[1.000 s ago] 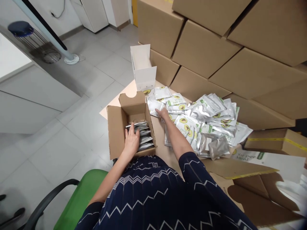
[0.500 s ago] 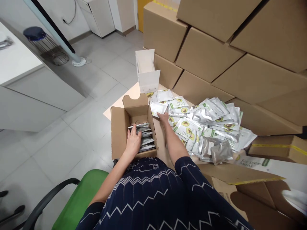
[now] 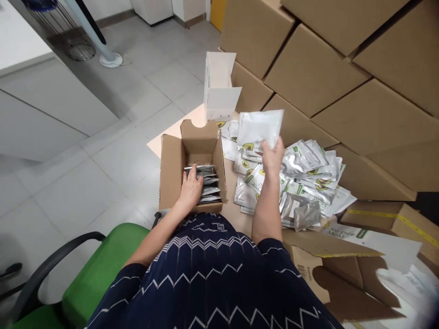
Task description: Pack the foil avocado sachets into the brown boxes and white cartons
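Observation:
My right hand [image 3: 273, 155] is closed on a white sachet [image 3: 259, 124], thumb on its near side, lifted above the pile. Beneath it are several loose sachets [image 3: 315, 160], silver and white with avocado prints, overlapping on the table. In the open brown carton [image 3: 171, 171] stands a row of silver sachets [image 3: 210, 191], packed on edge. My left hand [image 3: 191, 186] lies inside this carton with fingers stretched out, touching the far end of the row. Whether its fingertips reach behind the last sachet is hidden.
A white open box [image 3: 223, 101] stands at the table's far end. Large brown cartons [image 3: 302, 68] are stacked along the right. Opened cartons [image 3: 343, 274] lie at the lower right, and a green chair [image 3: 106, 265] is at my left.
My right hand has picked up a white sachet from the near left of the pile and moved right and up with it. The left hand stays in the carton. The view has shifted slightly.

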A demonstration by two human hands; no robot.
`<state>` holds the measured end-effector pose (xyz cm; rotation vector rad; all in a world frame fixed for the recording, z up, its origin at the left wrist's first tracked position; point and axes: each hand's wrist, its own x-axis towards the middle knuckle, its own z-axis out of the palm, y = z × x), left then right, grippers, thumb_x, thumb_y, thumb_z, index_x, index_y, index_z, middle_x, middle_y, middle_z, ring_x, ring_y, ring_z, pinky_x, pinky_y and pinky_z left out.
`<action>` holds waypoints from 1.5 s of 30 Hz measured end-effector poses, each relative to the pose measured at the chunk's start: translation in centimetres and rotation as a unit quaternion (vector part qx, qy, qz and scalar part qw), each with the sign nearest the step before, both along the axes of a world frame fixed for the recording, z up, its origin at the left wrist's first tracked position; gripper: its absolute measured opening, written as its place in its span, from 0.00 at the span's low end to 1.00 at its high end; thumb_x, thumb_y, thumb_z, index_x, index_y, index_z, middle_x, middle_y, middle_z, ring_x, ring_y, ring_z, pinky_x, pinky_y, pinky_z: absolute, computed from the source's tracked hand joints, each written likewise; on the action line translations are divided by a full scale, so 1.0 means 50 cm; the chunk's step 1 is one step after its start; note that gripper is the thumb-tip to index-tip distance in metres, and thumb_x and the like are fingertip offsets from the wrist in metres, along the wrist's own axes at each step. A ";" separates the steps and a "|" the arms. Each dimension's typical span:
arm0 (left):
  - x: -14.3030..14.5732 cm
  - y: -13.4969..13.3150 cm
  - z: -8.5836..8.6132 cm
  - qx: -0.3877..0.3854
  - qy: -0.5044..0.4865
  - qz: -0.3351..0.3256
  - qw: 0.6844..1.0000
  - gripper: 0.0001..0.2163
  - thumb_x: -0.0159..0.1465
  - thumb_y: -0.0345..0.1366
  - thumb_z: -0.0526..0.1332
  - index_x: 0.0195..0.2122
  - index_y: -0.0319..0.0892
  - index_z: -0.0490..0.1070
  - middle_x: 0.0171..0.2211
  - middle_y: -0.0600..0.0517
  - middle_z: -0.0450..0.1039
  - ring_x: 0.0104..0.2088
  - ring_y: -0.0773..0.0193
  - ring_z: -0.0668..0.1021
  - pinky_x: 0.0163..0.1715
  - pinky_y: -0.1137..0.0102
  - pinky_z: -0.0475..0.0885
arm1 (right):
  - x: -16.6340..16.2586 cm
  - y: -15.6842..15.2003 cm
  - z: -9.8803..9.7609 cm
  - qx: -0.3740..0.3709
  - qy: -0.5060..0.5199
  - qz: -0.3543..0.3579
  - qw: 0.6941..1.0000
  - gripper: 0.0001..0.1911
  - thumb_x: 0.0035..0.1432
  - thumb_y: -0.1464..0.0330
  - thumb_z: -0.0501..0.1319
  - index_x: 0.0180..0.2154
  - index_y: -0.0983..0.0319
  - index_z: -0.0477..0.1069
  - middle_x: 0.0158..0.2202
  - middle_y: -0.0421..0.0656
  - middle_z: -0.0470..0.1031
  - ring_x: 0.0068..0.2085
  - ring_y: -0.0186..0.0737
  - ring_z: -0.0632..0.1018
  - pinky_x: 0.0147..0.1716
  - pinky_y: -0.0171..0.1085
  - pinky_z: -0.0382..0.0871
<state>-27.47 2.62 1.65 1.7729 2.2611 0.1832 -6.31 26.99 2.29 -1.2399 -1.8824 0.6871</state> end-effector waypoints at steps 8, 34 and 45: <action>0.001 -0.003 -0.003 0.002 0.033 -0.007 0.999 0.16 0.64 0.22 0.50 0.46 0.35 0.74 0.67 0.31 0.55 0.64 0.46 0.67 0.64 0.47 0.60 | -0.095 -0.107 0.169 0.093 0.040 0.121 0.988 0.28 0.70 0.51 0.44 0.59 0.59 0.67 0.52 0.49 0.74 0.54 0.45 0.76 0.48 0.45 0.75; 0.008 0.005 0.019 -0.012 0.005 0.044 0.999 0.16 0.67 0.26 0.47 0.45 0.37 0.75 0.69 0.38 0.53 0.57 0.49 0.72 0.56 0.53 0.68 | -0.422 -0.160 0.090 -0.075 -0.602 0.446 0.658 0.15 0.52 0.73 0.67 0.43 0.71 0.80 0.41 0.58 0.82 0.47 0.51 0.82 0.46 0.38 0.74; 0.005 0.018 0.011 -0.020 0.041 0.023 0.999 0.12 0.67 0.32 0.54 0.46 0.36 0.74 0.71 0.34 0.48 0.57 0.43 0.72 0.56 0.50 0.67 | -0.392 -0.169 0.148 -0.076 -0.469 0.474 0.741 0.08 0.57 0.73 0.63 0.37 0.69 0.80 0.40 0.55 0.82 0.43 0.46 0.82 0.40 0.34 0.73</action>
